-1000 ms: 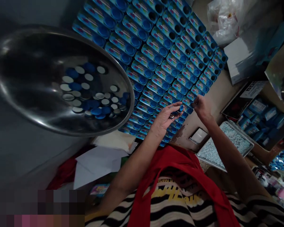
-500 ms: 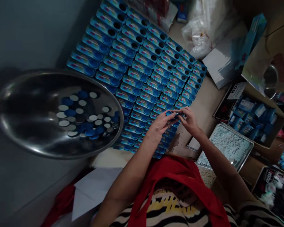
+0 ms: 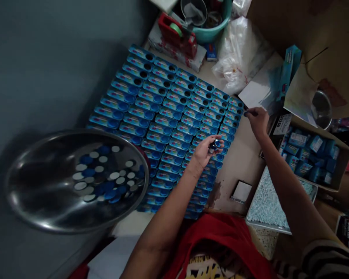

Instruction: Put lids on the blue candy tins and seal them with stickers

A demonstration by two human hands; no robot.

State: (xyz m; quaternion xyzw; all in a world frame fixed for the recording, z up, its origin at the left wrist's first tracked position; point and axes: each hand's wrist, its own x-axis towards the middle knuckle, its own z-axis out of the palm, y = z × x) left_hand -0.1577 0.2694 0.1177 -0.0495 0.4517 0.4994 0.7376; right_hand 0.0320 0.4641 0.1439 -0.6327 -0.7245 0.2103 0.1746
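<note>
My left hand (image 3: 206,152), palm up with fingers curled, holds several small round blue caps (image 3: 215,145) over the rows of blue packs. My right hand (image 3: 258,121) reaches to the far right corner of those rows, its thumb and finger pinching a small dark blue cap (image 3: 246,114). Beneath both hands lie the blue printed packs (image 3: 170,112) in slanted rows. Packs in the far rows show dark round holes at one end; those nearer have blue discs there. Blue and white caps (image 3: 104,174) lie in a large steel bowl (image 3: 40,182) on the left.
To the right are a tray of pale blue pellets (image 3: 269,201) and a carton of blue packets (image 3: 341,170). Farther back stand a red tape dispenser (image 3: 174,33), a turquoise basin (image 3: 211,35) and a clear plastic bag (image 3: 235,54). White paper (image 3: 254,93) lies by the rows' right corner.
My hands were together over the rows; the right has moved away to the far right corner. The left now lies palm up with the caps. The view has tilted upward.
</note>
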